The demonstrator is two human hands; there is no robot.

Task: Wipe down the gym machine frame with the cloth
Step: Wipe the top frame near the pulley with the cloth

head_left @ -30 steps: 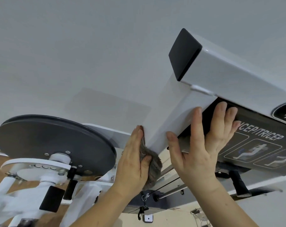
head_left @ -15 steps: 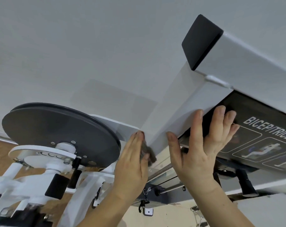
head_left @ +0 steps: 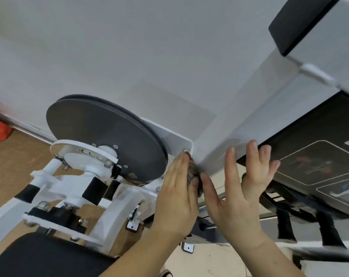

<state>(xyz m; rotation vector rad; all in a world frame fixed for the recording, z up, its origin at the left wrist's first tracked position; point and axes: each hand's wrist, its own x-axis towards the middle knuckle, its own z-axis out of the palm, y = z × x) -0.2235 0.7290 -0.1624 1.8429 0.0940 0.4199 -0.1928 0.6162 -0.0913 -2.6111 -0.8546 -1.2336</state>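
Our hands are both flat against the white frame beam. The left hand has straight fingers and presses the grey cloth onto the beam's left face. The right hand is spread and holds nothing, braced on the adjoining face with its fingertips at the edge of the black instruction placard.

A second ago the cloth hung well below our left thumb. Now it is bunched up, and only a narrow strip shows between palm and metal. That hand sits right by the white bracket behind the grey pulley disc. The right thumb has closed in until it is just beside the cloth, while the right hand's hold has barely altered.

Our view has also tipped down, bringing in a black pad and more of the lower frame. We judge the wipe has reached the beam's lower end. The face under the right hand and the frame further down appear still to be done.

The placard read "BICEP/TRICEP" half a second ago. Now only the first strokes of those white letters show at the right edge, cut off. The exercise diagrams beneath are too blurred to read, and we can see no brand name.
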